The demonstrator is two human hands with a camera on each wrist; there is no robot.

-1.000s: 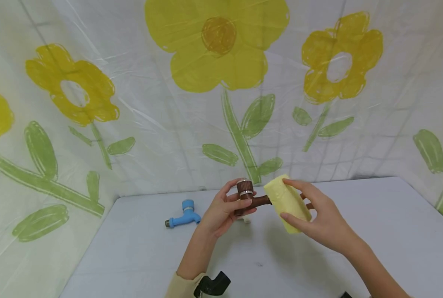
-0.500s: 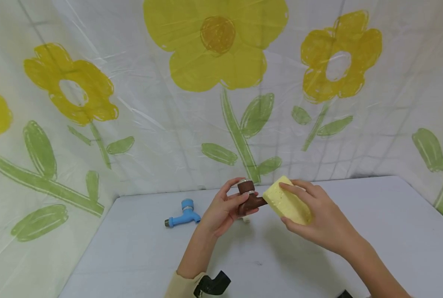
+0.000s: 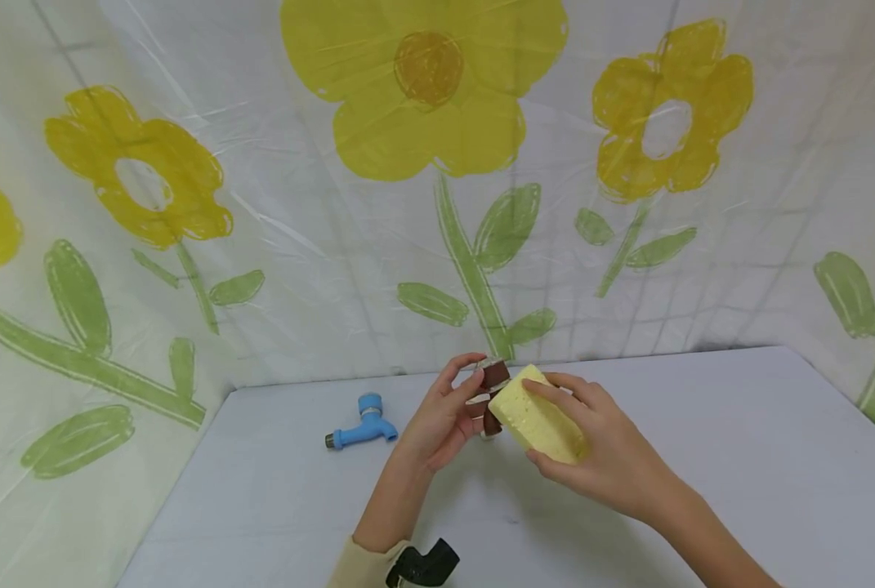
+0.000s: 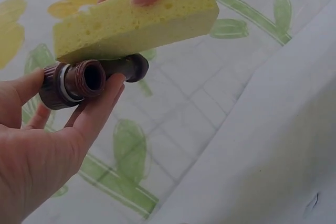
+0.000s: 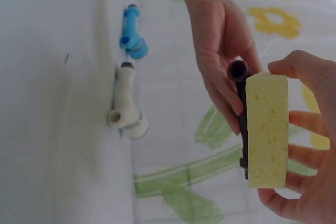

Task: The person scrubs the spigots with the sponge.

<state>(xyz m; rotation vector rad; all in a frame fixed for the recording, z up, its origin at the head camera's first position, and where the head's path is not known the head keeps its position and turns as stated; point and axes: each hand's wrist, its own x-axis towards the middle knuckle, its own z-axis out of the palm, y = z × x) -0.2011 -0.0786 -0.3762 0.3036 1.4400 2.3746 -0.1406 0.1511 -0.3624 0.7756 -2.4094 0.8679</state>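
In the head view my left hand (image 3: 437, 425) holds a dark brown plastic tap (image 3: 494, 376) by its knob end, above the table. My right hand (image 3: 606, 445) grips a pale yellow sponge (image 3: 536, 416) between thumb and fingers. The sponge covers much of the tap from this side. From the left wrist, the tap's round threaded opening (image 4: 93, 77) faces the camera, and the sponge (image 4: 136, 22) lies along the tap's upper side. The right wrist view has the sponge (image 5: 268, 129) flat alongside the tap (image 5: 243, 129).
A blue tap (image 3: 363, 429) lies on the white table (image 3: 261, 506) to the left. Near it is a cream tap (image 5: 126, 95), mostly hidden behind the left hand in the head view. A flower-printed sheet (image 3: 319, 245) hangs behind the table.
The sponge has moved left and a little down, over the tap's body. The left hand has turned the brown tap, whose spout pointed right before.
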